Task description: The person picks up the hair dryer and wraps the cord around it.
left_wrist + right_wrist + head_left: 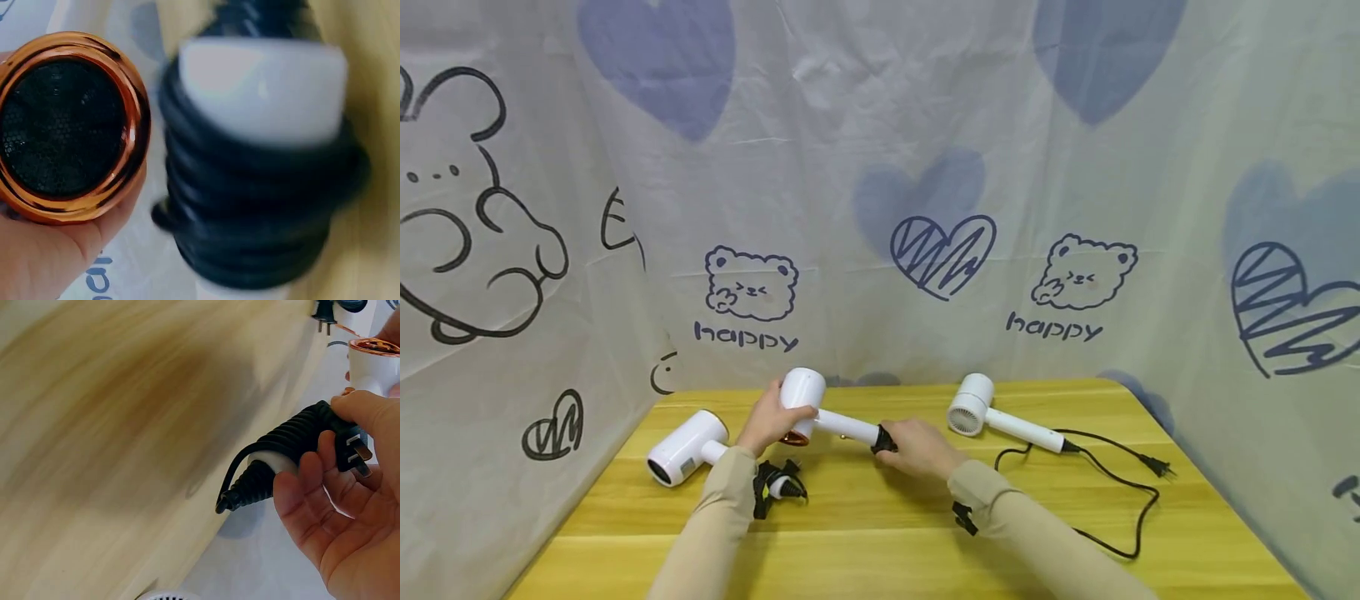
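A white hair dryer [803,390] with a copper-coloured rim [139,125] is held between both hands above the table. My left hand [772,423] grips its round head, thumb across the front near the handle. At the handle's end, my right hand [921,450] holds the black power cord [290,434] wound around it. In the right wrist view, the thumb lies over the cord beside the two-pronged plug [353,450], with the fingers curled underneath. A second white hair dryer [688,446] lies at left under my left wrist; its cord-wrapped handle [250,200] looms blurred in the left wrist view.
A third white hair dryer [976,400] lies at the right of the yellow wooden table [850,558]. Its black cord [1138,533] trails loose over the tabletop, with the plug [1156,466] toward the right edge. Printed fabric [842,333] hangs behind and on both sides.
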A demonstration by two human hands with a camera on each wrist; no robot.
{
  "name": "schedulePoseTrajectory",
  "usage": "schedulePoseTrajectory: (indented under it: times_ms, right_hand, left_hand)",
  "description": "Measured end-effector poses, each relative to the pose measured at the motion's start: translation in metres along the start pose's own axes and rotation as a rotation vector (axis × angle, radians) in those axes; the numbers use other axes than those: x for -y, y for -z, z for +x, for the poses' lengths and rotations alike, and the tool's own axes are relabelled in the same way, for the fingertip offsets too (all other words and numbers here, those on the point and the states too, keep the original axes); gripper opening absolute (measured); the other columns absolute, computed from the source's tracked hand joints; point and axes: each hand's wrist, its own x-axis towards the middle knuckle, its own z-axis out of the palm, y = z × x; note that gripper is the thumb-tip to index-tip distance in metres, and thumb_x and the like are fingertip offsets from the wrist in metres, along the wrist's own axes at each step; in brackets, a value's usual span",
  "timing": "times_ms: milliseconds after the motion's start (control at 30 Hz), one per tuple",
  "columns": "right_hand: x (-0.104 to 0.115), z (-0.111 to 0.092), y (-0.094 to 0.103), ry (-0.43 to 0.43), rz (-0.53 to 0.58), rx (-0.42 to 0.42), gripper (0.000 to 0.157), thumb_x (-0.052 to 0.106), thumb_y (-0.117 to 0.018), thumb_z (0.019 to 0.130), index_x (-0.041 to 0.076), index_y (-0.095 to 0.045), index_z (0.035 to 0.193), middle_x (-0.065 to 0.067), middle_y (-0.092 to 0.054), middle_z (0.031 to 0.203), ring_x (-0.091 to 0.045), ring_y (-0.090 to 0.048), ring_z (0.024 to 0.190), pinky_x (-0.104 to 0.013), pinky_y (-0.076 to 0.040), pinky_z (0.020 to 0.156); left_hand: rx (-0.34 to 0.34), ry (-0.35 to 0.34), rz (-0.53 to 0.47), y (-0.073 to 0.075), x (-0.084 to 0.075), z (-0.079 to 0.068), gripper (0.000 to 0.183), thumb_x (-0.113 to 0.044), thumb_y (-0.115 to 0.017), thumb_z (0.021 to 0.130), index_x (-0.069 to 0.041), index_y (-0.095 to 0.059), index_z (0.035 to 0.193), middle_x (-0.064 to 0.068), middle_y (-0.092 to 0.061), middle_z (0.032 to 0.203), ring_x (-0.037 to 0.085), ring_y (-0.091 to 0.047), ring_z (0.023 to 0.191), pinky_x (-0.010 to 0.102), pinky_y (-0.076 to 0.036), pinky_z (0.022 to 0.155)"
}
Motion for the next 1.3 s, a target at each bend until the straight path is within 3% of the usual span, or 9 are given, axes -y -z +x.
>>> schedulePoseTrajectory:
  times_ms: [233, 433, 633, 733, 967, 1167, 1300]
  right_hand:
    - [0.011, 0.006, -0.003, -0.041, -0.004, 0.005, 0.021, 0.031, -0.071, 0.089, 0.013, -0.06, 0.092, 0.005, -0.055, 0.072, -0.009, -0.047, 0.062, -0.024, -0.038, 0.053]
    - [0.015, 0.009, -0.006, -0.051, 0.004, 0.026, 0.021, 0.031, -0.071, 0.088, 0.013, -0.06, 0.092, 0.005, -0.055, 0.072, -0.009, -0.047, 0.061, -0.022, -0.038, 0.051]
    - [0.018, 0.01, -0.011, -0.051, 0.023, 0.016, 0.021, 0.031, -0.072, 0.088, 0.014, -0.06, 0.088, 0.006, -0.054, 0.07, -0.008, -0.046, 0.061, -0.022, -0.038, 0.052]
    - [0.021, 0.013, -0.014, -0.055, 0.04, 0.022, 0.023, 0.033, -0.073, 0.087, 0.014, -0.06, 0.088, 0.006, -0.053, 0.07, -0.008, -0.046, 0.06, -0.022, -0.038, 0.053]
    - [0.023, 0.015, -0.025, -0.081, 0.043, 0.006, 0.027, 0.033, -0.075, 0.086, 0.013, -0.06, 0.096, 0.004, -0.059, 0.075, -0.008, -0.05, 0.063, -0.023, -0.041, 0.054]
    - [0.025, 0.012, -0.031, -0.091, 0.095, -0.017, 0.043, 0.032, -0.072, 0.089, 0.01, -0.055, 0.122, -0.004, -0.068, 0.088, -0.009, -0.056, 0.067, -0.025, -0.045, 0.056]
    - [0.028, 0.011, -0.031, -0.085, 0.118, 0.01, 0.03, 0.031, -0.069, 0.092, 0.012, -0.056, 0.111, 0.0, -0.063, 0.082, -0.009, -0.051, 0.064, -0.024, -0.041, 0.055]
  left_hand:
    - [0.012, -0.051, 0.112, 0.007, 0.007, -0.001, 0.078, -0.03, -0.073, 0.082, 0.003, -0.034, 0.141, 0.028, -0.057, 0.117, 0.034, -0.063, 0.094, 0.038, -0.059, 0.072]
    - [0.042, -0.072, 0.133, 0.011, 0.013, -0.002, 0.08, -0.027, -0.074, 0.083, 0.005, -0.031, 0.143, 0.029, -0.056, 0.119, 0.033, -0.063, 0.095, 0.037, -0.059, 0.073]
    - [0.033, -0.045, 0.2, 0.014, 0.02, -0.001, 0.09, -0.037, -0.08, 0.075, 0.003, -0.034, 0.143, 0.025, -0.058, 0.12, 0.033, -0.061, 0.1, 0.042, -0.056, 0.083]
    - [0.035, -0.044, 0.218, 0.015, 0.024, 0.0, 0.096, -0.034, -0.083, 0.071, 0.003, -0.033, 0.144, 0.025, -0.058, 0.122, 0.035, -0.06, 0.103, 0.046, -0.054, 0.088]
    - [0.033, -0.058, 0.181, 0.017, 0.034, 0.003, 0.098, -0.029, -0.082, 0.074, -0.002, -0.027, 0.15, 0.027, -0.055, 0.128, 0.037, -0.059, 0.106, 0.047, -0.055, 0.087]
    - [0.038, -0.029, 0.148, 0.015, 0.041, 0.005, 0.097, -0.026, -0.08, 0.077, -0.005, -0.022, 0.153, 0.028, -0.053, 0.133, 0.039, -0.057, 0.109, 0.052, -0.051, 0.094]
    - [0.035, 0.012, 0.101, 0.013, 0.044, 0.011, 0.093, -0.02, -0.078, 0.078, -0.005, -0.023, 0.153, 0.028, -0.052, 0.132, 0.04, -0.057, 0.109, 0.052, -0.05, 0.095]
